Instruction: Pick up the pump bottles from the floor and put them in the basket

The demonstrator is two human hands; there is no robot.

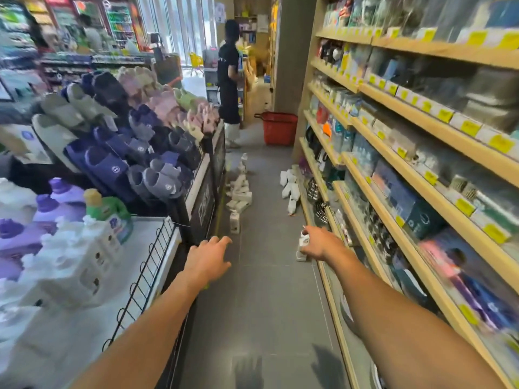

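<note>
Down the left side runs a rack of slippers [126,130] — navy, grey, pink and pale green pairs in tilted rows. Nearer, purple jugs [47,209] and a green jug [108,211] stand behind a black wire rail [146,265]. Along the right, wooden shelves [449,153] carry blurred packaged goods, with yellow price tags [470,127] on their edges. At the far end a person in dark clothes [229,80] stands side-on — a yellow cart [195,61] beyond.

Single wide-angle head view, from up high, facing forward and down the grey tiled floor [269,299], red plastic basket [280,130] far ahead.
</note>
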